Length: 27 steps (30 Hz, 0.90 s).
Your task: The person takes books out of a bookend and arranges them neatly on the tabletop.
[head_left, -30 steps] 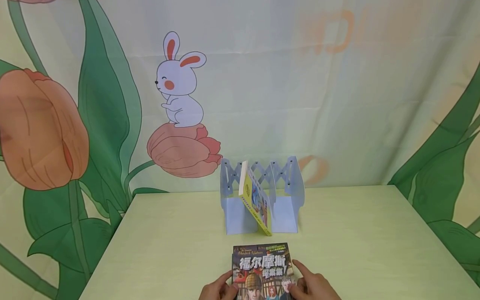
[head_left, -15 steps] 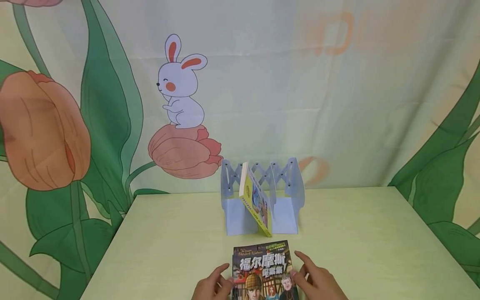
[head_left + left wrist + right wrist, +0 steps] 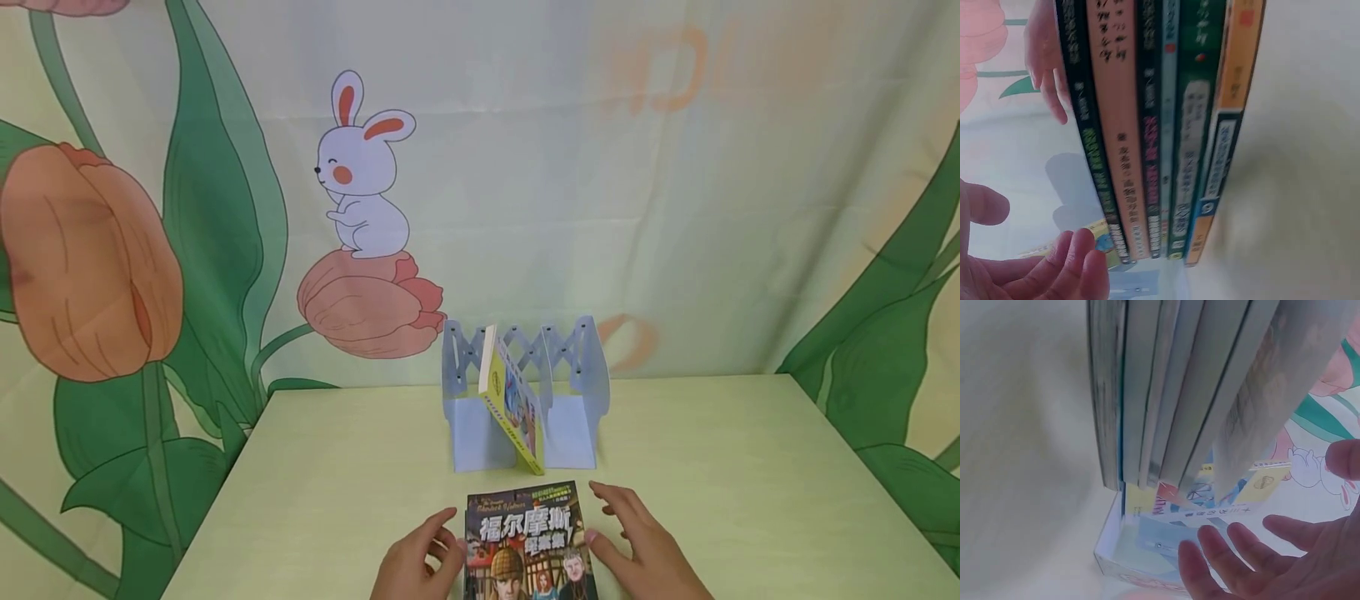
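A stack of several books lies flat on the table, topped by a dark comic-style book with a large white Chinese title. The spines of the stack show in the left wrist view, and the page edges in the right wrist view. Close to the stack's left side is my left hand, its fingers loosely bent around nothing. My right hand hovers beside the right edge, thumb and fingers apart, holding nothing. Part of the stack is cut off by the head view's bottom edge.
Behind the stack stands a light blue expanding book rack with dividers. One yellow book leans tilted inside it. The pale green table reaches back to a curtain printed with tulips and a rabbit.
Both hands held the top book's sides a second ago. They have let go and moved outward, the right hand's fingers straightening. The top book turned slightly earlier, then stayed still.
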{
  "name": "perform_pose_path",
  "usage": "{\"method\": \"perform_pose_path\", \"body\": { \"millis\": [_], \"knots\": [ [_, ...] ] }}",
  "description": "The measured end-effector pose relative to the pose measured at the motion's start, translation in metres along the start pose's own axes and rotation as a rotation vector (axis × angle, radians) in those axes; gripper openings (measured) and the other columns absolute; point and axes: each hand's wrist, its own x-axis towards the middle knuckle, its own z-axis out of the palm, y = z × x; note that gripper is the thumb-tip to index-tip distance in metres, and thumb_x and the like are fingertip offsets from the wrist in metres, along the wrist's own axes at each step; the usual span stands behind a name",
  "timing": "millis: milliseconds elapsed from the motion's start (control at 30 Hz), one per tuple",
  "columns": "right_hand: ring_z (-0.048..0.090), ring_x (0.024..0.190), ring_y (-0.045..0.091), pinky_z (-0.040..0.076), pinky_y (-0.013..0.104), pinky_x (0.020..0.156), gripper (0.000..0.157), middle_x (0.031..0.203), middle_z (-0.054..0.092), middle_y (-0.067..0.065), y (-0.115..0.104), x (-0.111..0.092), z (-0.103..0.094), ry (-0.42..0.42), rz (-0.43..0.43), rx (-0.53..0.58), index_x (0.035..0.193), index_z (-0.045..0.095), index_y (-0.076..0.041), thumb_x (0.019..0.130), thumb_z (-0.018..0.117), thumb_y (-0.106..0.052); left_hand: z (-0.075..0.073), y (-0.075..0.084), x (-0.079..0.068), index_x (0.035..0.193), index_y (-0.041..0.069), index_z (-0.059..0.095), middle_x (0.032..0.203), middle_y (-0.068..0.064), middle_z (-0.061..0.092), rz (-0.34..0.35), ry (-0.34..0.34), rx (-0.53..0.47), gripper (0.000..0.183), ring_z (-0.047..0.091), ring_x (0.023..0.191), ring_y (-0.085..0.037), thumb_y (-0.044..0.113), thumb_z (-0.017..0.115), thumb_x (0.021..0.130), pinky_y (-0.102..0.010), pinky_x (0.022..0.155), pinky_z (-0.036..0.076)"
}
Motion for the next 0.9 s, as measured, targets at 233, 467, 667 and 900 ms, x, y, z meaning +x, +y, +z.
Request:
{"method": "perform_pose_path", "body": {
  "millis": [233,467,667,900],
  "knots": [
    [0.045,0.137,0.035,0.045,0.061,0.096,0.061,0.153,0.039,-0.001,-0.002,0.000,-0.005,0.040,-0.082,-0.062,0.151,0.037,-0.032,0.096,0.057,-0.050,-0.006,0.010,0.000,0.134,0.010,0.059,0.101,0.003,0.070,0.015,0.058,0.032,0.046,0.068,0.089,-0.015,0.037,0.059,0.096,-0.022,0.064,0.051],
    [0.042,0.139,0.038,0.045,0.064,0.094,0.063,0.157,0.035,0.002,-0.003,0.001,-0.009,0.104,-0.167,-0.081,0.152,0.035,-0.034,0.095,0.061,-0.042,-0.007,0.016,0.000,0.135,0.014,0.058,0.120,-0.002,0.068,0.072,0.107,0.095,0.050,0.066,0.109,-0.025,0.047,0.056,0.097,-0.033,0.081,0.056],
    [0.042,0.139,0.037,0.045,0.065,0.093,0.063,0.157,0.034,0.001,-0.003,0.002,-0.009,0.137,-0.217,-0.096,0.152,0.034,-0.037,0.095,0.062,-0.041,-0.006,0.023,0.004,0.135,0.019,0.057,0.126,-0.002,0.066,0.065,0.136,0.122,0.051,0.065,0.114,-0.025,0.052,0.054,0.096,-0.038,0.087,0.054],
    [0.037,0.141,0.034,0.043,0.065,0.094,0.070,0.159,0.032,0.002,-0.003,0.004,-0.010,0.190,-0.310,-0.130,0.153,0.031,-0.038,0.093,0.066,-0.033,-0.005,0.028,0.012,0.142,0.024,0.052,0.141,-0.005,0.057,0.057,0.155,0.142,0.058,0.056,0.128,-0.031,0.058,0.053,0.095,-0.055,0.097,0.047]
  ]
}}
